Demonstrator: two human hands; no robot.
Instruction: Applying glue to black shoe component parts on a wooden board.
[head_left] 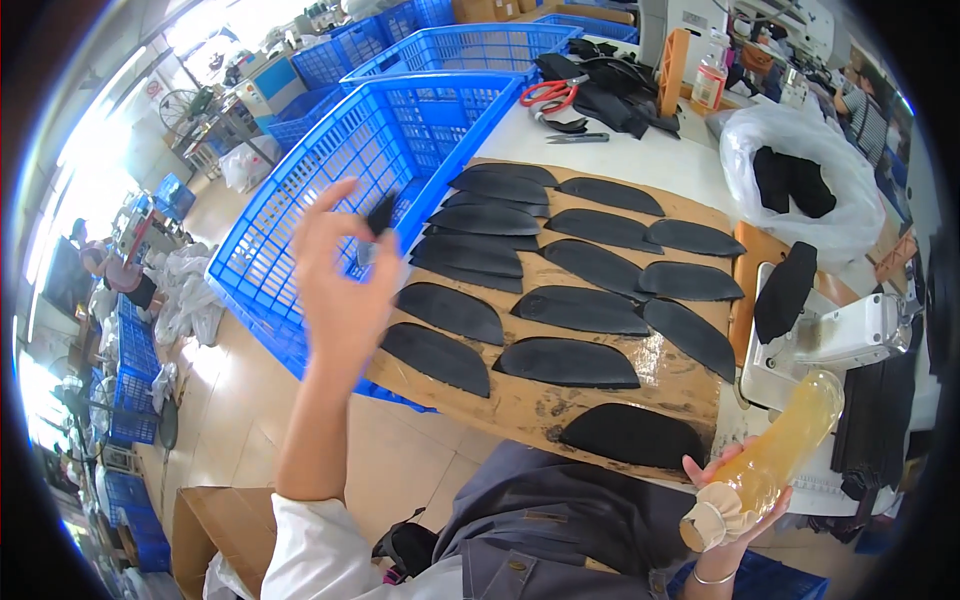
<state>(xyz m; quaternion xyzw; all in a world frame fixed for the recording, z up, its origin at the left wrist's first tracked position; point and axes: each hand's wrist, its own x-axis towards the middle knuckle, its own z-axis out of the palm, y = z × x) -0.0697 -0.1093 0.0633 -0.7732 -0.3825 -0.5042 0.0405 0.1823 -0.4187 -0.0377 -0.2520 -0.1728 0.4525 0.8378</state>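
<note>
My left hand (345,265) is raised over the near side of a blue plastic basket, thumb and forefinger pinched together. A small dark piece (380,213) shows at those fingertips; it looks held, though blur hides its shape. My right hand (757,515) grips a soft clear bottle of yellowish liquid (790,430), tilted with its cloth-wrapped mouth (714,517) toward me. Several curved black pieces (580,310) lie flat on a brown cardboard sheet (690,390), some overlapping at the left. One black piece (632,434) lies alone near the front edge.
The blue basket (262,215) stands left of the board. Red-handled scissors (550,93), a small metal tool (578,138) and black scraps (605,90) lie behind it. To the right are a white plastic bag (745,135) and a white sewing machine (840,335). An open carton (225,530) sits below left.
</note>
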